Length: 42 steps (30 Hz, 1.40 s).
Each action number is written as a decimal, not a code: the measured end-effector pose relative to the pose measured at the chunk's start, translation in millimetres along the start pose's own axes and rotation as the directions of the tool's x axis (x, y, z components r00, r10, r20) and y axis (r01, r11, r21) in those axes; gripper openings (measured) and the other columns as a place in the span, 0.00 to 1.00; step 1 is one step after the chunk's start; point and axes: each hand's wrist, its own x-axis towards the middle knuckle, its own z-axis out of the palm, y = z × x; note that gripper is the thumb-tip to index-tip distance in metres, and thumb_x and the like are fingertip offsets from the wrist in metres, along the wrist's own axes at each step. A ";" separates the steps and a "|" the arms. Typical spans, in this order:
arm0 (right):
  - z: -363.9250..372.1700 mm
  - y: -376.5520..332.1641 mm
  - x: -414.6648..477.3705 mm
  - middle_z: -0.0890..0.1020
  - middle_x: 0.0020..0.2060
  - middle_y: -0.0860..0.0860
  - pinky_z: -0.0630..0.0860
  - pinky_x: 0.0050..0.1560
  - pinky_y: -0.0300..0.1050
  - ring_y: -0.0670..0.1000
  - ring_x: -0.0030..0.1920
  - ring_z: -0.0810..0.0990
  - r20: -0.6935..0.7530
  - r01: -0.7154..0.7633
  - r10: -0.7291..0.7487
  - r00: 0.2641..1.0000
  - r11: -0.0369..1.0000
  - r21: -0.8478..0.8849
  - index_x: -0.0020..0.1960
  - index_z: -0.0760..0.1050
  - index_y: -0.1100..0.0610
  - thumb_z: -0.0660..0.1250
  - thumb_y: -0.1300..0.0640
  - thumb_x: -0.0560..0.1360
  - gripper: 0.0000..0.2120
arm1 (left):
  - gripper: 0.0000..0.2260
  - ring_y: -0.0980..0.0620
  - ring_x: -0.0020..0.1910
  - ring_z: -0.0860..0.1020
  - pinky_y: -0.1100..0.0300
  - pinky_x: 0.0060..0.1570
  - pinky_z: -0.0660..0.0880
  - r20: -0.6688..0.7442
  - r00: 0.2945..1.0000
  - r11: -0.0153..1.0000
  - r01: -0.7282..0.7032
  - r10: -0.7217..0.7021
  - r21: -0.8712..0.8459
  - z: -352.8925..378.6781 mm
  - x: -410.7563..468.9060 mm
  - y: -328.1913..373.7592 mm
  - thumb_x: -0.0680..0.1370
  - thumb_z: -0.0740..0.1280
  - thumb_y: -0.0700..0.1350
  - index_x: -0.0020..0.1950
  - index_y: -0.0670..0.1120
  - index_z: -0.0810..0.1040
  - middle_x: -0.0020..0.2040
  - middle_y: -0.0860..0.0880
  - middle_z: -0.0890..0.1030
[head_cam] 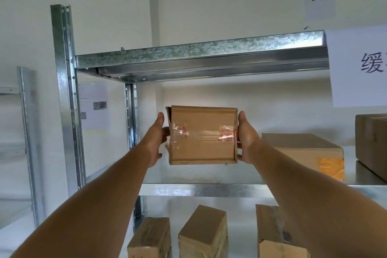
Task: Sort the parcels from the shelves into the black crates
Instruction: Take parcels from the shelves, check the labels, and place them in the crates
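**Parcel in both hands at the middle shelf, crates out of sight**

A small brown cardboard parcel (202,135), banded with clear tape that carries red print, is held up at the open middle bay of the galvanised steel shelving unit (201,190). Its lower edge is above the shelf board and rests on nothing. The left hand (156,140) clamps the parcel's left end and the right hand (248,142) its right end. On each hand the thumb lies along the upper corner, and the other fingers are mostly hidden behind the cardboard, where they seem to wrap round the ends.

Farther right on the same board lies a wide flat brown carton with an orange patch (303,151), and a taller brown box (371,142) stands at the right edge. Three brown cartons stand on the lower shelf, left (150,239), middle (204,230) and right (276,234). A white paper sign with a printed character (360,67) hangs from the upper shelf.

The step in hand looks like taking this one parcel from the shelf. No black crate is in view, so the next move probably means drawing the parcel back past the steel upright, turning away to find the crates, and reading any label to pick the right one. The torn left flap suggests an even squeeze is best.
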 end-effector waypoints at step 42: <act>100.1 30.8 -129.0 0.86 0.51 0.55 0.81 0.50 0.54 0.60 0.53 0.84 0.140 0.001 -0.021 0.990 0.990 0.142 0.58 0.80 0.56 0.49 0.31 0.81 0.33 | 0.23 0.42 0.59 0.82 0.38 0.61 0.75 0.106 0.985 0.965 -0.111 0.140 -0.238 -106.7 -123.2 -22.8 0.82 0.51 0.64 0.68 0.57 0.76 0.61 0.46 0.83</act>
